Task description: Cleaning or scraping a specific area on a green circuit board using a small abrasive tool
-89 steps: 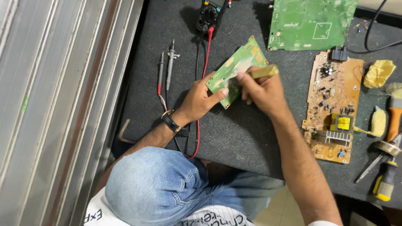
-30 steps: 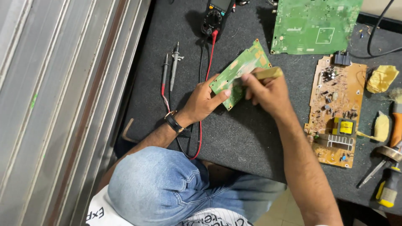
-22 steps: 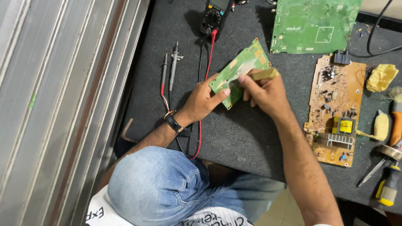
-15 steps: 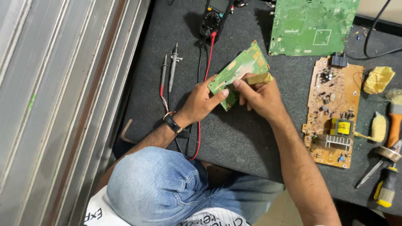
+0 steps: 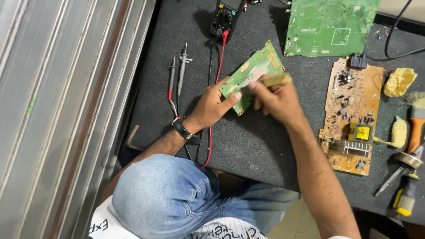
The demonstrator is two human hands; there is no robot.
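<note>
My left hand (image 5: pixel 211 106) grips the small green circuit board (image 5: pixel 251 75) by its lower edge, tilted up off the dark worktop (image 5: pixel 265 146) near the middle. My right hand (image 5: pixel 276 99) is clenched around a tan-handled brush (image 5: pixel 275 80), its tip on the board's face; I judge the cleaning under way, not finished. I count three boards: this one, a large green board (image 5: pixel 330 26) at 1 o'clock, a brown board (image 5: pixel 352 117) at 3 o'clock. One multimeter (image 5: pixel 225 17) at 12 o'clock, two probes (image 5: pixel 177 73).
</note>
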